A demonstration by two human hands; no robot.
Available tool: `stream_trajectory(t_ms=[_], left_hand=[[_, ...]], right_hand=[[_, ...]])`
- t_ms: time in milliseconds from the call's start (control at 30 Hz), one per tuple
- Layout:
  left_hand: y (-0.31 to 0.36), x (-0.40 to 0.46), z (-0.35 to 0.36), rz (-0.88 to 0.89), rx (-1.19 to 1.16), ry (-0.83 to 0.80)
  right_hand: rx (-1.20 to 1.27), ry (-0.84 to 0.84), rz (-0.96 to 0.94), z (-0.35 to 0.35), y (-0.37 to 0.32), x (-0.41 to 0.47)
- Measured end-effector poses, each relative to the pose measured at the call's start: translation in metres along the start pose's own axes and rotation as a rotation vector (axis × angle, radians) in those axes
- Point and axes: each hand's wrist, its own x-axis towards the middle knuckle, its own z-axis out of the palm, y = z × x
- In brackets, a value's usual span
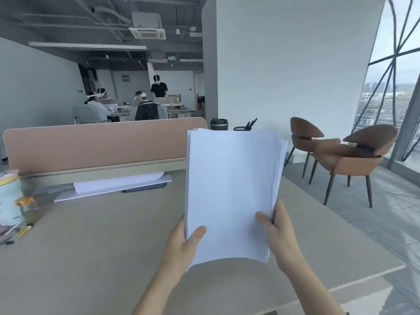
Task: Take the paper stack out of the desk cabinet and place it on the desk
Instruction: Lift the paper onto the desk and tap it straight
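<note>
A white paper stack (231,187) is held upright in the air above the beige desk (95,246), its sheets slightly fanned at the top right. My left hand (181,244) grips its lower left edge, thumb on the front. My right hand (278,233) pinches its lower right edge. The stack's bottom edge curves a little above the desk top. The desk cabinet is out of sight.
A pink divider panel (95,144) runs along the desk's far edge, with a white sheet on a flat board (118,185) below it. A tin and a small jar (16,201) stand at left. A dark cup (218,124) and pen holder (244,128) sit behind the stack. Two brown chairs (354,155) stand at right.
</note>
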Motion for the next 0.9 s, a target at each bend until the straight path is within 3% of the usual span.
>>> stream_trajectory(t_ms=[333, 633, 900], left_hand=[[-0.023, 0.002, 0.009, -0.125, -0.006, 0.069], [0.024, 0.025, 0.005, -0.004, -0.209, 0.167], [0.031, 0.032, 0.018, 0.116, -0.241, 0.219]], right_hand=[[0.014, -0.134, -0.027, 0.001, 0.011, 0.003], [0.112, -0.106, -0.234, 0.001, -0.050, 0.033], [0.095, -0.048, -0.249, 0.004, -0.049, 0.039]])
